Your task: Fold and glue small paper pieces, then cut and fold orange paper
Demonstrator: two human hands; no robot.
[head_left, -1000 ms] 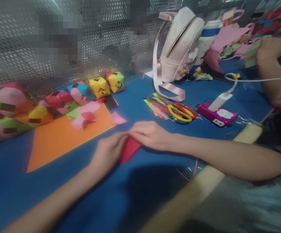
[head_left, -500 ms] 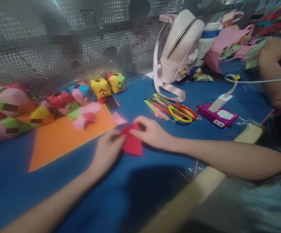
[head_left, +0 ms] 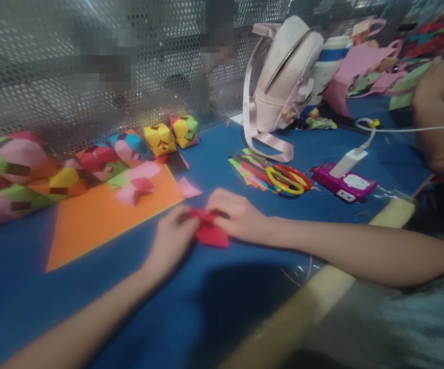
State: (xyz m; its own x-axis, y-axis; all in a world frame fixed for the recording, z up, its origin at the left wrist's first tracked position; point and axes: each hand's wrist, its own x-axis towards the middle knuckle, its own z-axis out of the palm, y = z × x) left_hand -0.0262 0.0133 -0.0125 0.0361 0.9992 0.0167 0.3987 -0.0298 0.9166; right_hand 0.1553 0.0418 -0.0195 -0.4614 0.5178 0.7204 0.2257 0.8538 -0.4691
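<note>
Head view: the left hand (head_left: 172, 228) and right hand (head_left: 240, 215) pinch red paper (head_left: 214, 236) (slightly blurred), right of the orange sheet (head_left: 99, 228); folding seems in hand, the next move calling for aligned edges.

The left hand (head_left: 175, 230) and right hand (head_left: 239, 218) pinch a red paper (head_left: 214, 237) from either side, over a blue table (head_left: 129, 302); its near part shows below the grip. Just beyond the grip lies a pink scrap (head_left: 189, 187). To the grip's left, an orange sheet (head_left: 87, 230) bears a pink fold (head_left: 127, 195), with paper balls (head_left: 158, 134) behind. Beyond the grip, rightward, are looped handles (head_left: 283, 185) beside paper strips (head_left: 240, 166), then a bag (head_left: 279, 92) and bottle (head_left: 327, 66). Farther right of the grip sits a purple adapter (head_left: 333, 180).
</note>
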